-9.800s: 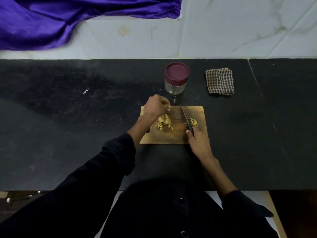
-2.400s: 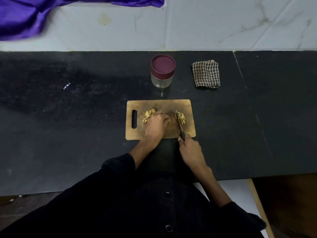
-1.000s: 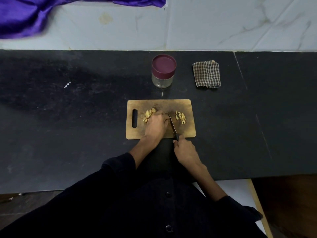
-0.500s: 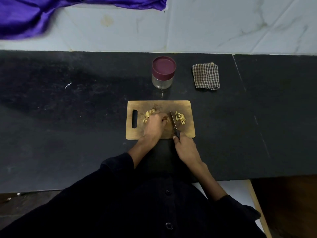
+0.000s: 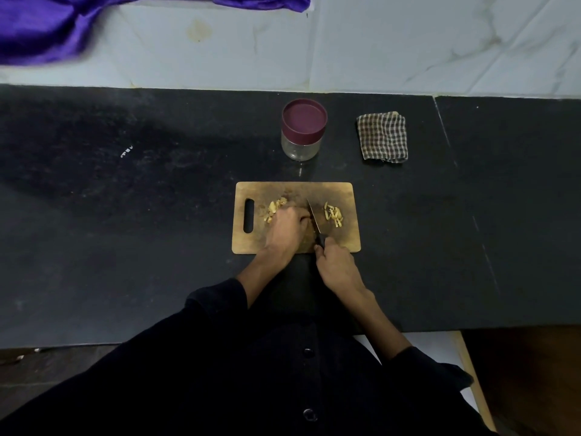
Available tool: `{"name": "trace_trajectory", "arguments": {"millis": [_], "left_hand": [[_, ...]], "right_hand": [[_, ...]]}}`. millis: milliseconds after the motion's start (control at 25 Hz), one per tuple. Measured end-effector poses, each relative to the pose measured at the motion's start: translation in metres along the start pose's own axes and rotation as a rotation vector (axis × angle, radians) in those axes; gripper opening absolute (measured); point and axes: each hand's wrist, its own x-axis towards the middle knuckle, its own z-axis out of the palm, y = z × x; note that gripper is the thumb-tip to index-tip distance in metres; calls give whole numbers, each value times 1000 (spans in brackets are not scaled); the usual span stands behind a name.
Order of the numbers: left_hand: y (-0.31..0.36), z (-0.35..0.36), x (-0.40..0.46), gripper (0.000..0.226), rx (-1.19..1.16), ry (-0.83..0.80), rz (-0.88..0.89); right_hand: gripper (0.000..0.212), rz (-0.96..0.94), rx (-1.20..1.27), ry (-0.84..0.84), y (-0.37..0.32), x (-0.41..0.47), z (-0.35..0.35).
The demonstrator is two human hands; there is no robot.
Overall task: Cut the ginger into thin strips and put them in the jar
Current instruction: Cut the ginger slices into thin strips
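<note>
1. The counter (image 5: 125,215) is a dark speckled slab that carries everything here; a pale tiled wall (image 5: 408,42) stands behind it.
2. A purple cloth (image 5: 41,29) hangs over the wall, far behind the board and to its left.
3. The board (image 5: 345,240) is wooden and lies flat on the counter, with a handle slot at its left end. All places below are given from it.
4. The jar (image 5: 303,130) stands upright on the counter just behind the board, apart from it, with its maroon lid on. Its clear body shows no ginger that can be made out.
5. A checked rag (image 5: 383,137) lies folded on the counter behind the board's right end, well apart from the jar.
6. The left hand (image 5: 287,229) rests on the middle of the board with its fingers curled down, pressing on something beside the blade. What it holds is hidden beneath the fingers.
7. The right hand (image 5: 338,269) is at the board's near edge, wrapped round the dark handle of the knife (image 5: 314,220).
8. The knife blade slants across the middle of the board, its tip pointing away, just right of the left fingers.
9. Uncut ginger (image 5: 273,209) lies in a small heap on the left part of the board, touching the left hand.
10. Cut strips (image 5: 334,214) lie scattered on the right part of the board, right of the blade.
</note>
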Motion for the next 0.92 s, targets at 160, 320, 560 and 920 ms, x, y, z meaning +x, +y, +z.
{"name": "trace_trajectory", "arguments": {"millis": [160,320,560,920], "left_hand": [[1,1,1,20,26,7,5],[3,-1,2,20,52,-4,-3],[6,-3,2,19,64,-10,-23],[3,-6,4,23,-80,16,-37]], "right_hand": [[25,11,-64,2,-2,-1,3],[24,25,-97,-8,0,-5,6],[32,42,-16,15,16,-16,4],[29,38,68,19,15,-15,1]]}}
